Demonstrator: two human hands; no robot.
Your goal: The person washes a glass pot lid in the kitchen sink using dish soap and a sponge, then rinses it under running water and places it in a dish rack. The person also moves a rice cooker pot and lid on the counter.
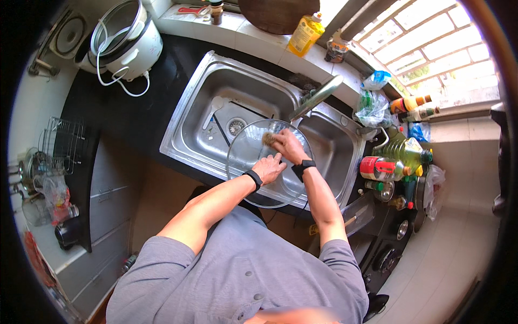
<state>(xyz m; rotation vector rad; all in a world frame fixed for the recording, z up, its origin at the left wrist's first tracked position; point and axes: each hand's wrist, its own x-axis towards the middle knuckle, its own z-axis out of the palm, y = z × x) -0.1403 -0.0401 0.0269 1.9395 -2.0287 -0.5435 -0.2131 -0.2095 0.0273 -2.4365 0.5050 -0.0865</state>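
Observation:
A round glass pot lid (242,156) with a metal rim lies over the near side of the sink, spanning the divider between its two basins. My left hand (269,169) holds the lid near its middle; whatever the fingers close on there is hidden beneath them. In my right hand (290,146) is a brown scouring pad (268,139), pressed to the glass and slightly blurred. Beyond the lid, the left basin (194,117) contains a white spoon (216,104) and dark chopsticks (221,130) beside the drain strainer (236,126).
The faucet (317,98) reaches over the divider, just past the lid. A white rice cooker (139,54) with its cord stands on the black counter at left. Yellow dish soap (305,35) is on the tiled ledge. Oil bottles (398,152) crowd the right side near the stove (386,259).

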